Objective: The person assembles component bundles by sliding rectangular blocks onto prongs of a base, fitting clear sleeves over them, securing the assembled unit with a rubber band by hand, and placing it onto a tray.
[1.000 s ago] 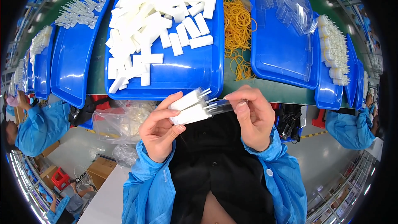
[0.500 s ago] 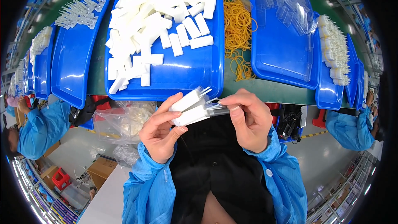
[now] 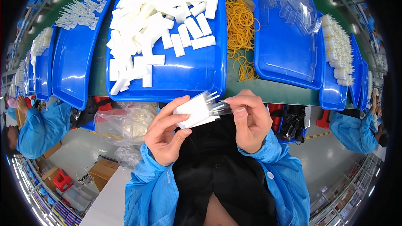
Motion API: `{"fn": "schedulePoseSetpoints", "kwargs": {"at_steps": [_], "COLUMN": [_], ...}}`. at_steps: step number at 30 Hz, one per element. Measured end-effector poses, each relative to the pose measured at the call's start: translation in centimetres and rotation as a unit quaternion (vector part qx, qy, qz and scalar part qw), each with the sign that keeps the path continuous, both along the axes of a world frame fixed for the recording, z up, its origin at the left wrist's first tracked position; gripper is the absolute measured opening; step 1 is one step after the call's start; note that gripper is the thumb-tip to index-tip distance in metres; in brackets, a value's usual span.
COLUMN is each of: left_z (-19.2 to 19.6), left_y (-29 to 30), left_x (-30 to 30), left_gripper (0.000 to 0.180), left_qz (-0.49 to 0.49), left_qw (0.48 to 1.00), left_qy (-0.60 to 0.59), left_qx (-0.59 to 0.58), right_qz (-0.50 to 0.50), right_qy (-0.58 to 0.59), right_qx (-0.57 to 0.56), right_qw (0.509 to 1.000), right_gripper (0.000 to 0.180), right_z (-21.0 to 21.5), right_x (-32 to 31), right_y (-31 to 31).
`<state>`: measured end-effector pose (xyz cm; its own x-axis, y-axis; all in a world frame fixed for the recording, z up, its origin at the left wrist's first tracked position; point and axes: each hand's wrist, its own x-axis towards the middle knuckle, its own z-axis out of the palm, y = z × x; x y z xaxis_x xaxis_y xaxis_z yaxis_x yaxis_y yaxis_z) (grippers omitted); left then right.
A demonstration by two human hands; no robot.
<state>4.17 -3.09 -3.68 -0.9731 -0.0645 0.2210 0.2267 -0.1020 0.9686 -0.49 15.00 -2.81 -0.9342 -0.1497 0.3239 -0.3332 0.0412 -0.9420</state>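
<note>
- White blocks (image 3: 193, 111) sit gripped between the fingers of the left hand (image 3: 166, 136), nearer than the blue tray (image 3: 188, 71).
- Right hand (image 3: 252, 121) pinches a clear sleeve (image 3: 222, 109); light grips should keep it straight.

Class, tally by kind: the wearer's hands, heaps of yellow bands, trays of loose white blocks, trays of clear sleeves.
Hands (left hand, right hand): 2
Yellow band heap: 1
Loose white block tray: 1
Clear sleeve tray: 1
Total: 5

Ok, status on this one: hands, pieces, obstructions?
Left hand gripping white blocks. Right hand holding clear plastic piece at their right end. Nothing visibly in the way.
</note>
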Motion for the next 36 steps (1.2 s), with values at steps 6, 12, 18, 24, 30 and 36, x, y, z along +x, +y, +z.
{"fn": "schedulePoseSetpoints", "kwargs": {"at_steps": [6, 12, 18, 24, 30, 36], "left_z": [-0.2, 0.8, 0.9, 1.2, 1.1, 1.2], "left_y": [-0.3, 0.1, 0.5, 0.6, 0.7, 0.7], "left_x": [0.0, -0.4, -0.9, -1.2, -1.2, -1.1], "left_gripper": [0.027, 0.026, 0.022, 0.022, 0.022, 0.02], "left_qz": [-0.004, -0.004, -0.007, -0.018, -0.011, 0.003], "left_qw": [0.999, 0.999, 0.998, 0.998, 0.999, 0.999], "left_qy": [0.017, -0.025, -0.021, -0.017, -0.018, -0.027], "left_qx": [-0.048, -0.047, -0.055, -0.049, -0.035, -0.028], "right_qz": [0.003, 0.026, 0.023, 0.032, 0.047, 0.068], "right_qy": [-0.067, 0.011, 0.086, 0.083, 0.084, 0.094], "right_qx": [-0.111, -0.04, -0.012, -0.022, -0.041, -0.042], "right_qw": [0.992, 0.999, 0.996, 0.996, 0.995, 0.992], "right_gripper": [0.012, 0.013, 0.014, 0.014, 0.015, 0.016], "right_z": [0.1, 0.0, -0.3, -0.4, -0.5, -0.5], "right_x": [0.5, 0.5, 0.6, 0.7, 0.7, 0.6], "right_y": [-0.5, -0.1, -0.3, -0.2, -0.3, -0.2]}}
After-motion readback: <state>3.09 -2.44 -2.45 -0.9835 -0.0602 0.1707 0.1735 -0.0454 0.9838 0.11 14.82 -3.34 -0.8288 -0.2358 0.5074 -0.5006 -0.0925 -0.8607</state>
